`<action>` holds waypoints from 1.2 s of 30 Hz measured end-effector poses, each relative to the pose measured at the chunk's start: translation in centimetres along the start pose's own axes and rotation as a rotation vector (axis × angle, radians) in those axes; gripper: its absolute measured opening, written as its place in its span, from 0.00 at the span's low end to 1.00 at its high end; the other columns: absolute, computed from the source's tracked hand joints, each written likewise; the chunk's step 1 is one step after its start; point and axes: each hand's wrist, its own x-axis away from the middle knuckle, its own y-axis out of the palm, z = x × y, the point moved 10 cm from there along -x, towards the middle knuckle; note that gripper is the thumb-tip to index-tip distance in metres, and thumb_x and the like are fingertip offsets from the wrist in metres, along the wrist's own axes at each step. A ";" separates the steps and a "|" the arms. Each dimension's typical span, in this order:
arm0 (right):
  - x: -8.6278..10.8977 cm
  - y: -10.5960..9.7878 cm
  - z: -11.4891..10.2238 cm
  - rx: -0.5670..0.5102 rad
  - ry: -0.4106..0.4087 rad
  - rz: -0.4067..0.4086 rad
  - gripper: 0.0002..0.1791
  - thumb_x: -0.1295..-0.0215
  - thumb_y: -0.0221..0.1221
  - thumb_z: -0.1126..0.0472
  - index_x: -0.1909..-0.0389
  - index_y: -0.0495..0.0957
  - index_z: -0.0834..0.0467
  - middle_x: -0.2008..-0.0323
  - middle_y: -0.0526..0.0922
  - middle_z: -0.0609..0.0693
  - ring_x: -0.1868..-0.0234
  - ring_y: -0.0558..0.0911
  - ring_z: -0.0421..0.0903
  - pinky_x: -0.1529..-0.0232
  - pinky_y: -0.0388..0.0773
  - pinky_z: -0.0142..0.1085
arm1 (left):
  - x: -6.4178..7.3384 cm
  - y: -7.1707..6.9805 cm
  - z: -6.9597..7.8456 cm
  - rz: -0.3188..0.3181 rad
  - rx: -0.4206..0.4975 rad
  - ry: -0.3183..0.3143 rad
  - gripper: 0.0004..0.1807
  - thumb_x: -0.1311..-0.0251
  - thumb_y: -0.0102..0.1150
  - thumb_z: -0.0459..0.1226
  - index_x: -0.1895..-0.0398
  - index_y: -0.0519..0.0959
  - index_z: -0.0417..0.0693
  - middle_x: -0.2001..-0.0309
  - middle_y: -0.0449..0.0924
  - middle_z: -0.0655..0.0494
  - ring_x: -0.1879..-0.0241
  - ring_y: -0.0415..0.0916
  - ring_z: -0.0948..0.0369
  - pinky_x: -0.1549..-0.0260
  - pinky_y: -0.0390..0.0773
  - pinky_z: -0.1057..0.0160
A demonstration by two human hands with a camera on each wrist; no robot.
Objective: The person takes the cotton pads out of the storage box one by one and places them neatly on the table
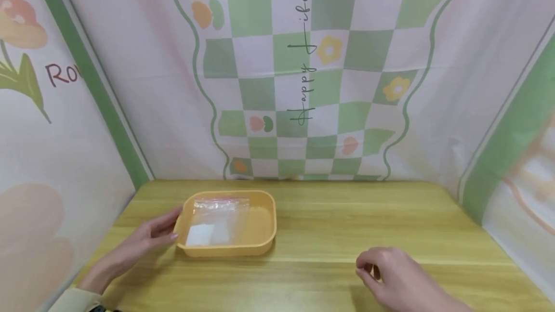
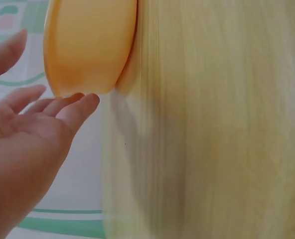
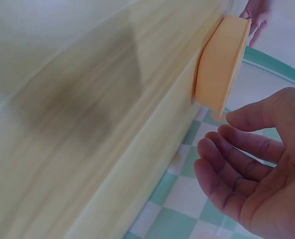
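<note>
Handling the Yellow Tray at Its Left End

Step in hand: contact at the tray. The yellow tray rests flat on the left part of the tabletop. A clear zip bag lies inside it, toward the left end, with a white piece at its near left corner. Whether this piece sits within or beneath the bag cannot be told.

Left hand: fingers extended, thumb spread apart, fingertips touching the outside of the tray's left end. The grip is wide and does not close around the rim. This contact suggests positioning or steadying of the tray.

Right hand: loosely curled and narrow, thumb near the fingers, holding nothing visible. It hovers above the near right part of the tabletop, well apart from the tray.

Next move, by judgement: access to the bag calls for a reach leftward over the near right rim, then a pinch on the film, while the left hand braces the tray. Loose film may slide or fold under light contact.

Edges: the tray's far rim stands near the back edge of the tabletop, with the patterned cloth hanging behind. The left edge slants close beside the left hand, limiting travel there. Free room lies to the right, where bare wood spans between tray and right hand.
</note>
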 end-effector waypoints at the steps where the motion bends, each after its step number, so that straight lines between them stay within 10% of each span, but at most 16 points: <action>1: -0.2 -0.1 -0.2 0.002 -0.004 0.002 0.09 0.37 0.71 0.66 0.69 0.86 0.48 0.72 0.80 0.29 0.72 0.72 0.27 0.76 0.77 0.29 | 0.0 0.0 -0.1 -0.009 0.001 0.001 0.41 0.24 0.58 0.32 0.19 0.48 0.26 0.20 0.45 0.29 0.27 0.61 0.48 0.36 0.68 0.74; 11: -2.1 -0.9 -2.2 0.043 -0.012 0.008 0.12 0.38 0.70 0.67 0.70 0.84 0.44 0.74 0.75 0.27 0.74 0.71 0.27 0.76 0.75 0.28 | 0.0 0.4 -0.4 -0.045 0.011 0.032 0.41 0.25 0.59 0.31 0.20 0.47 0.24 0.22 0.45 0.23 0.28 0.56 0.30 0.37 0.71 0.72; 20: -5.3 -1.0 -4.3 -0.003 -0.035 -0.028 0.13 0.36 0.67 0.68 0.72 0.83 0.45 0.77 0.76 0.29 0.76 0.73 0.28 0.77 0.75 0.27 | -0.1 1.1 -0.1 -0.036 0.026 0.064 0.40 0.26 0.60 0.29 0.22 0.49 0.21 0.24 0.49 0.21 0.30 0.67 0.41 0.38 0.74 0.70; 27: -9.9 -0.4 -5.1 -0.067 0.006 -0.067 0.21 0.32 0.65 0.66 0.39 0.82 0.64 0.61 0.89 0.48 0.83 0.73 0.31 0.84 0.75 0.30 | -0.4 1.4 -0.3 -0.021 0.013 0.054 0.40 0.25 0.60 0.31 0.20 0.49 0.24 0.23 0.50 0.23 0.30 0.60 0.30 0.39 0.74 0.71; 36: -16.8 3.5 -6.9 -0.112 -0.032 -0.229 0.27 0.31 0.63 0.65 0.31 0.76 0.64 0.50 0.89 0.55 0.57 0.86 0.47 0.58 0.86 0.42 | -1.1 2.1 -0.4 -0.053 0.044 0.071 0.42 0.26 0.59 0.29 0.20 0.46 0.24 0.22 0.43 0.21 0.29 0.55 0.26 0.38 0.74 0.69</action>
